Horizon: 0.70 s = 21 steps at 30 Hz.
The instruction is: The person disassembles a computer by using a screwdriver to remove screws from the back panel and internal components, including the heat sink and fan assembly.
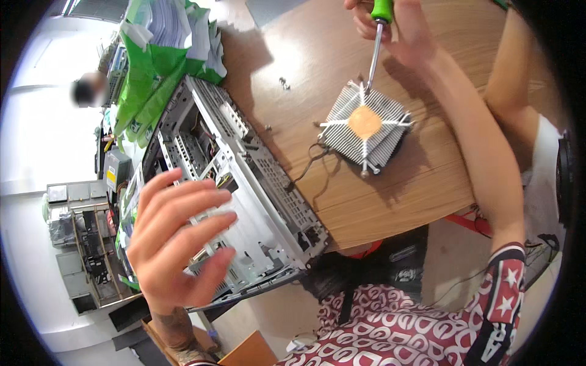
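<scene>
My right hand (410, 33) grips a screwdriver (376, 46) with a green handle and a metal shaft, partly cut off by the top edge. Its shaft points down to the upper corner of a finned CPU heatsink (342, 110); I cannot tell whether the tip is seated in a screw. The heatsink lies on the wooden table (256, 79), with an orange-brown square patch in its middle and four arms with screws. A dark cable (308, 166) runs from it toward the opened computer case (244, 213). Over the case hovers my left hand (174, 238), empty, fingers spread.
Loose screws (284, 83) lie on the table between case and heatsink. A green-and-white plastic bag (152, 67) stands behind the case. At the right, another person's arm (510, 73) leans by the table. Shelving with parts (91, 244) stands far left.
</scene>
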### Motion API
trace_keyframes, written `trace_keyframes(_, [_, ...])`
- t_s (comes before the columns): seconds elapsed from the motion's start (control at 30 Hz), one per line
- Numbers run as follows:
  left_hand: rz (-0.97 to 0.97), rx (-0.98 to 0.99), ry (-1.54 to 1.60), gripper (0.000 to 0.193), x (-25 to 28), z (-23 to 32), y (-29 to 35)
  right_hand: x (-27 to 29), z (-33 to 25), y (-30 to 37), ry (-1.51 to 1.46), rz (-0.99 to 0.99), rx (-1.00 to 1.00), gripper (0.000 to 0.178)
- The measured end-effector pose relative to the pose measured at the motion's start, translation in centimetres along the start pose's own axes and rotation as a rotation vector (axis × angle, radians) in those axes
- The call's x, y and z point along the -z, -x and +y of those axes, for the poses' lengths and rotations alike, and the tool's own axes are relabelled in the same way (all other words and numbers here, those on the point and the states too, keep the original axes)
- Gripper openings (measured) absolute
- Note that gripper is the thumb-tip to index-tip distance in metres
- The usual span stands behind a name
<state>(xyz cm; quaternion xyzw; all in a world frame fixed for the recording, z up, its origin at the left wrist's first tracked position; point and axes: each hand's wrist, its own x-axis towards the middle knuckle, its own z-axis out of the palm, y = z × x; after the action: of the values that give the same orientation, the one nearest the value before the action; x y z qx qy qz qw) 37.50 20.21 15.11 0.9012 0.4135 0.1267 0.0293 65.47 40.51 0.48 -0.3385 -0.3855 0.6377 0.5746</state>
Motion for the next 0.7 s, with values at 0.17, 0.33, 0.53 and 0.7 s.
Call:
trace_keyframes(0.17, [-0.091,-0.073,0.043,0.026,-2.5,0.1,-2.1,0.7,-2.6,2.2,-0.109,-0.099,0.094,0.052])
trace_keyframes(0.33, [-0.18,-0.089,0.104,0.019,-5.7,-0.2,-1.3,-1.2,-4.1,4.2,0.328,0.084,0.055,0.049])
trace_keyframes(0.53, [-0.182,-0.013,0.205,0.02,-7.1,-0.8,-0.4,-1.6,-4.1,4.9,0.258,-0.043,0.164,0.041])
trace_keyframes(0.7, [-0.103,-0.004,0.218,0.017,-7.4,-0.7,-0.3,-2.7,-4.0,6.2,0.298,-0.056,0.386,0.035])
